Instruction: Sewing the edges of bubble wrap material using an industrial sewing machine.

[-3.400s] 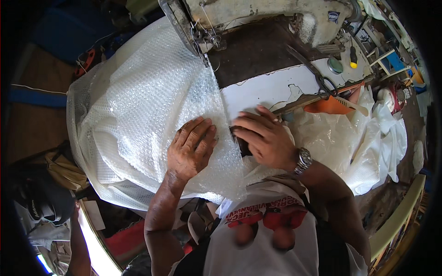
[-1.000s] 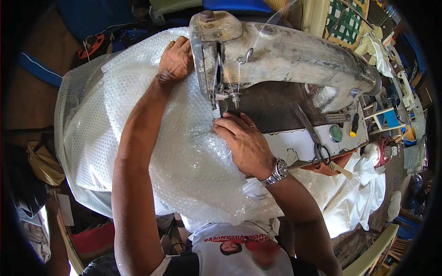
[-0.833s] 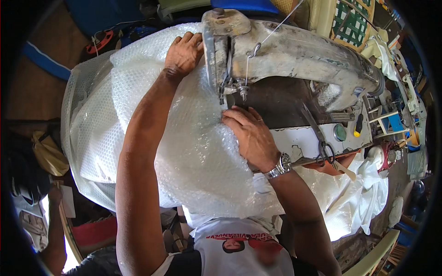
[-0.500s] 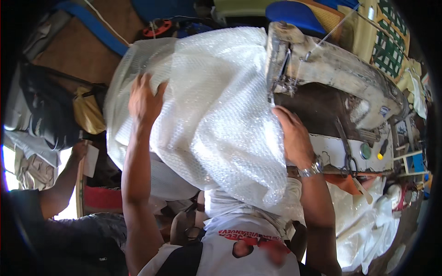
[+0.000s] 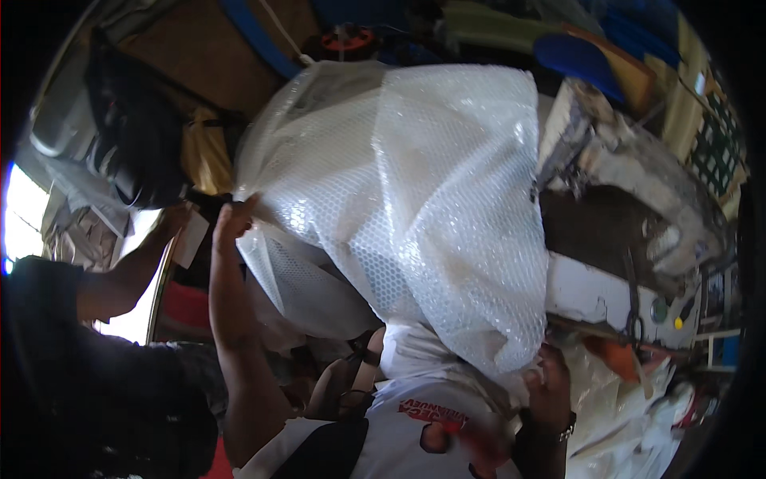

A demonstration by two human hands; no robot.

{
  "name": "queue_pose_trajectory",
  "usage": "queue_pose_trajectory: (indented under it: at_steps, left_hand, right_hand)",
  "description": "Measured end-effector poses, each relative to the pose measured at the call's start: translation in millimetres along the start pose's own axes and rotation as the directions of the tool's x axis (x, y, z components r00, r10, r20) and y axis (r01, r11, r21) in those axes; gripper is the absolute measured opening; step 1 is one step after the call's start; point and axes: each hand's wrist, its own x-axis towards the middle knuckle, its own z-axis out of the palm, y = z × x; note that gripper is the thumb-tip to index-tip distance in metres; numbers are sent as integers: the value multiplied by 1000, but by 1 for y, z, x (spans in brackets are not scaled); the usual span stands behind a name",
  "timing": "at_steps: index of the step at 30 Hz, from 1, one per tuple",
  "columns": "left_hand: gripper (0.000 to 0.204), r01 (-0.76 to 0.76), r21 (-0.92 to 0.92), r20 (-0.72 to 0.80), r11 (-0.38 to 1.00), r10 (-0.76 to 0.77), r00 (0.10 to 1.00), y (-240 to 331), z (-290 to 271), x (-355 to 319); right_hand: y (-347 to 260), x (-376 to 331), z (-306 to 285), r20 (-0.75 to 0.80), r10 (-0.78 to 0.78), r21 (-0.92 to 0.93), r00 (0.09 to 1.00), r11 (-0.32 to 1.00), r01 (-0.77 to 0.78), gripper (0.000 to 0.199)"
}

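A large sheet of clear bubble wrap [image 5: 447, 184] is draped over the work surface and hangs toward my lap. At its left edge my left hand [image 5: 233, 219] is closed, with the fingers pinching the plastic. My right hand [image 5: 549, 385] is low beside the sheet's near right corner, its fingers apart and slightly bent, holding nothing that I can see. Right of the wrap stands a worn sewing machine [image 5: 630, 156], its needle end partly behind the sheet's edge.
Scissors [image 5: 634, 319], a small round green tin [image 5: 658, 310] and a yellow-tipped tool [image 5: 681, 319] lie on the white machine bed [image 5: 586, 291]. Another person's arm [image 5: 120, 287] is at the left, near a dark bag [image 5: 136, 128]. More clear plastic [image 5: 614, 415] hangs at the lower right.
My left hand has come down and nearer to the sheet's left edge. My right hand has left the edge by the machine and dropped toward my lap. The view has shifted.
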Motion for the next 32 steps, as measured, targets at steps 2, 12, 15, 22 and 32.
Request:
queue_pose_trajectory:
  at_steps: [2,12,15,22,32]
  left_hand:
    - [48,-287,-57,-24,956,286,958,0,6,22]
    - [33,-322,946,199,40,712,674,-47,-2,170]
    - [40,-126,992,111,-28,683,722,16,15,155]
    - [42,-395,658,-434,642,751,498,133,17,123]
    - [30,-96,907,416,-409,907,62,96,80,278]
  right_hand:
    - [8,-22,12,101,33,-83,994,996,-24,52]
    - [-40,7,67,436,-201,382,877,924,22,44]
    - [-91,21,65,319,-341,514,884,846,140,42]
    - [-44,21,111,566,-348,545,747,838,-23,48]
    - [66,12,82,-127,201,250,971,954,-164,46]
